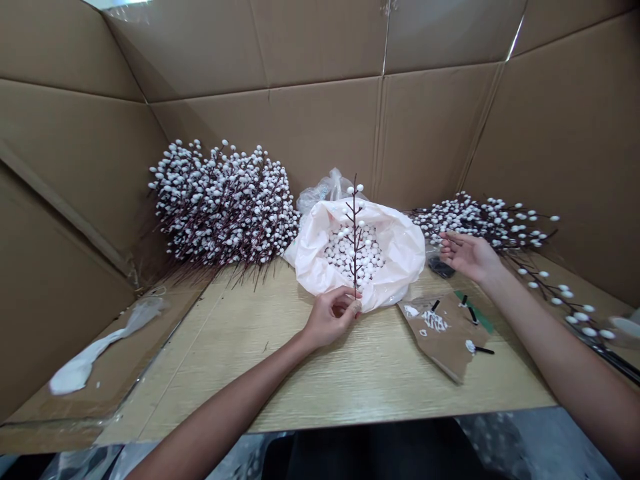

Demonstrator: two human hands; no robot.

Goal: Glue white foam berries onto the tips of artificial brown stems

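Observation:
My left hand (334, 315) pinches the lower end of a brown artificial berry stem (355, 247), holding it upright in front of an open pale pink bag (310, 257). A few white berries sit on the stem's twigs, while other twig tips are bare. Loose white berries (367, 263) fill the bag's middle. To the right of the bag, my right hand (467, 255) is raised with its fingertips pinched together around what looks like a small white berry (443, 235). Behind that hand lies a smaller bunch of berry stems (480, 217).
A large heap of finished berry stems (225, 207) lies at left. A cardboard scrap (435, 333) with white glue smears and short black sticks lies at front right. A white glue-like bag (90, 360) rests on cardboard at left. Cardboard walls (320, 133) enclose the table.

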